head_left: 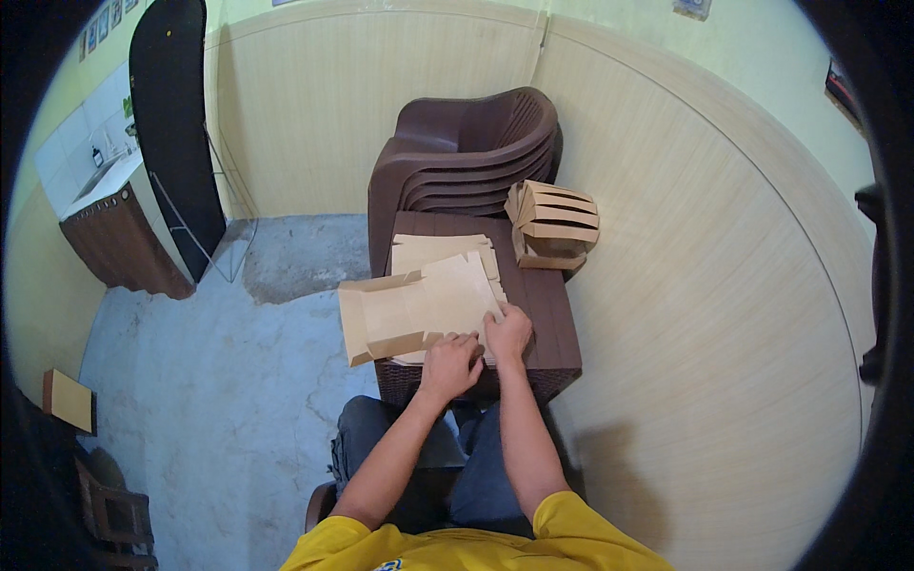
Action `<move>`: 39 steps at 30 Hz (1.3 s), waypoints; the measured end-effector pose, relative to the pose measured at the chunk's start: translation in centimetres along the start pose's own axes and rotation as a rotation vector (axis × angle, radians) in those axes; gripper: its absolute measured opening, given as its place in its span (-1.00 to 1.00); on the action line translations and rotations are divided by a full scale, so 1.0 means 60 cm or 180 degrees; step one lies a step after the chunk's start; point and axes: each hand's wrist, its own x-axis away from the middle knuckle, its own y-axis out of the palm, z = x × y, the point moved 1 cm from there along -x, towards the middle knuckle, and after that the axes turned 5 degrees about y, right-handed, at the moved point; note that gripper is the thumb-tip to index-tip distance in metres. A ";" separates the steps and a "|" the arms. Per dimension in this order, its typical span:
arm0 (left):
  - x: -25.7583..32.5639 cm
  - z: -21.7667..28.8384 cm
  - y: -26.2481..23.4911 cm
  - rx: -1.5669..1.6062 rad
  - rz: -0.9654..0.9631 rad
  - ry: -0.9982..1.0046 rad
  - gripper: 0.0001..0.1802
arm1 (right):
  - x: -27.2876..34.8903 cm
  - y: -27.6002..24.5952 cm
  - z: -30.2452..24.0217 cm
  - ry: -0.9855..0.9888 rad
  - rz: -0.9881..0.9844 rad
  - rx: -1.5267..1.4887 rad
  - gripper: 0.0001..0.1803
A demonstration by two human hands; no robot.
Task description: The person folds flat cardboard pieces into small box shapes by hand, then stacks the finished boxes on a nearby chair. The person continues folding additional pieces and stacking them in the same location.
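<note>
A brown cardboard box blank (433, 303) lies at a slant in front of me, its left end and side flaps partly folded up. My right hand (507, 333) grips its right edge, fingers closed over the cardboard. Close beside it, my left hand (451, 365) has its fingers curled on the near edge, by a fold. Under the blank is a stack of flat cardboard blanks (440, 249), whose far and right edges show slots. The stack rests on a brown slatted table (545, 328).
Folded cardboard boxes (557, 224) sit nested at the table's far right, near the panelled wall (705, 285). Stacked brown plastic chairs (457, 157) stand behind the table. To the left are a tall black board (171, 133), a curtained sink counter (124, 233) and blue-grey floor (209, 381).
</note>
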 end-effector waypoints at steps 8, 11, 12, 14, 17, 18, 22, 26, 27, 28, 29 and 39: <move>-0.004 -0.015 0.000 0.0048 -0.0069 0.0008 -0.49 | -0.113 0.000 -0.016 -0.0335 -0.1351 0.0344 -0.56; -0.004 -0.017 0.003 0.0085 0.0059 0.0115 -0.49 | -0.109 0.010 -0.026 -0.0399 -0.1267 0.0368 -0.62; -0.003 -0.018 0.004 0.0092 0.0047 0.0104 -0.50 | -0.102 0.015 -0.031 -0.0259 -0.1241 0.0450 -0.64; -0.002 -0.020 0.004 0.0127 0.0019 0.0083 -0.59 | -0.091 0.023 -0.046 -0.0070 -0.0886 0.0277 -0.68; -0.003 -0.022 0.003 0.0171 0.0069 0.0187 -0.64 | -0.084 0.031 -0.070 -0.0014 -0.0860 0.0594 -0.75; -0.003 -0.023 0.001 0.0167 0.0027 0.0209 -0.64 | -0.083 0.035 -0.078 -0.0108 -0.0850 0.0765 -0.76; -0.002 -0.025 0.002 0.0149 -0.0238 -0.0001 -0.77 | -0.059 0.054 -0.088 -0.0829 -0.0417 0.1011 -0.79; 0.003 -0.025 0.007 0.0264 -0.0052 0.0076 -0.79 | -0.044 0.061 -0.072 -0.1415 -0.0443 0.1121 -0.80; 0.004 -0.026 0.008 0.0236 -0.0065 0.0057 -0.78 | -0.043 0.060 -0.069 -0.1574 -0.0408 0.1151 -0.80; 0.005 -0.027 0.010 0.0244 -0.0060 0.0089 -0.76 | -0.044 0.058 -0.068 -0.1606 -0.0486 0.1116 -0.79; 0.006 -0.028 0.011 0.0223 -0.0067 0.0093 -0.74 | -0.046 0.056 -0.070 -0.1660 -0.0505 0.1090 -0.78; 0.011 -0.027 0.005 0.0497 0.0233 0.0126 -0.84 | -0.071 -0.012 -0.039 -0.1375 -0.1949 -0.0146 -0.49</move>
